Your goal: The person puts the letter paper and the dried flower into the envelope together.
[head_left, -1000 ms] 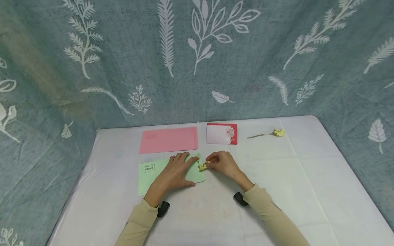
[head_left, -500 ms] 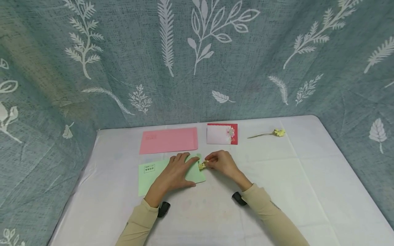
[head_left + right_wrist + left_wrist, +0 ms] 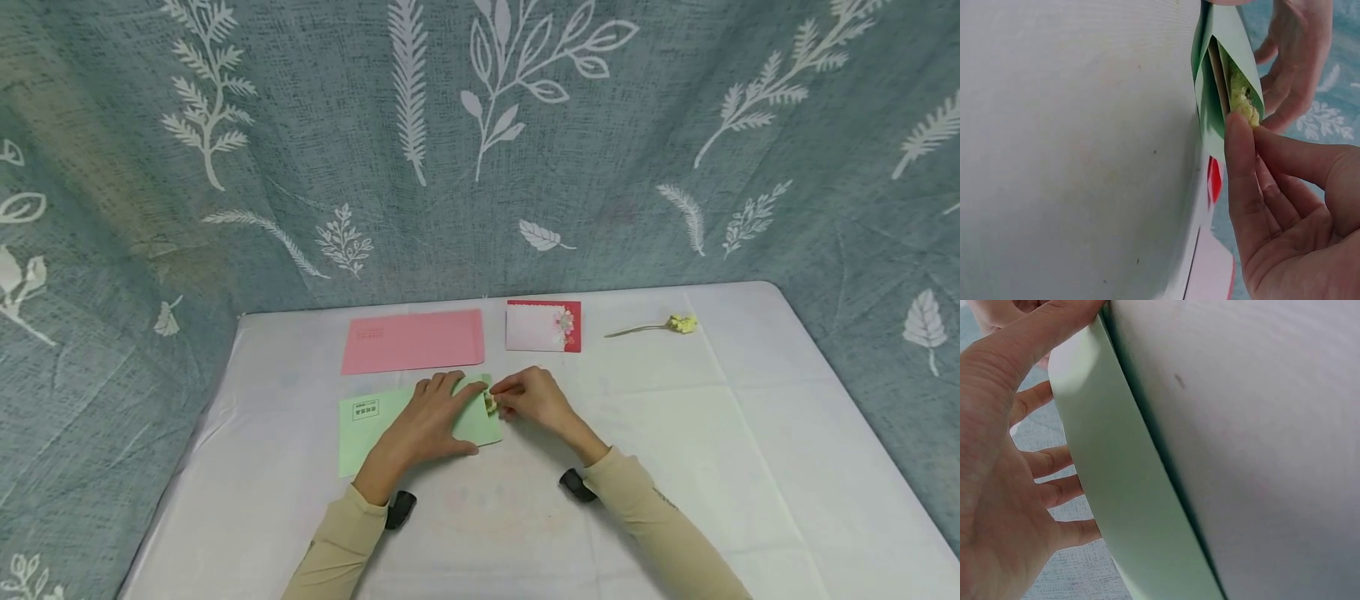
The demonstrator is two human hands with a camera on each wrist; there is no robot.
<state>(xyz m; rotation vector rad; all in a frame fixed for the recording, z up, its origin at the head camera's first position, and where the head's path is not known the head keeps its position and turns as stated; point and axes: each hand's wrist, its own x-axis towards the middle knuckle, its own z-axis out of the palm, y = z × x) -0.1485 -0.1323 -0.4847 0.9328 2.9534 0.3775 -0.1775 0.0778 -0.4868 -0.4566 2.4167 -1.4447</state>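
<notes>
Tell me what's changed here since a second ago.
The right hand, pinching a yellow flower, has moved left, pushing it deeper into the green envelope. Nothing was let go. The left hand stays on that envelope; the pink envelope, card and other flower haven't moved.

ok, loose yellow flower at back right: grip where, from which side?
Pinch the stem mid-length, likely from above and the near side: it lies thin and slightly curved, roughly crosswise on the table, with nothing over it, while the bunched yellow head looks easier to crush.
</notes>
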